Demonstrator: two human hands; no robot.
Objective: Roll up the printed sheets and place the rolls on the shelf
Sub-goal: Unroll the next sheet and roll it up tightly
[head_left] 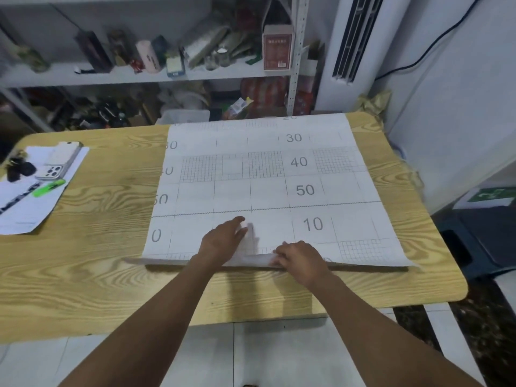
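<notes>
Head view, left to right: a phone and green marker lie on papers at the desk's left. Mid-desk, the printed sheet lies flat, its near edge curled. Left hand presses flat-fingered; right hand pinches that curled edge.

My tabletop is light wood grain with rounded corners. A large printed sheet lies flat on it, right of the middle, marked with grids and numbers; its far edge reaches the table's back edge, and its near edge is lifted slightly. At the left end lie white papers, and on them rest a phone, a green highlighter and dark keys. Behind stands a cluttered shelf.
</notes>
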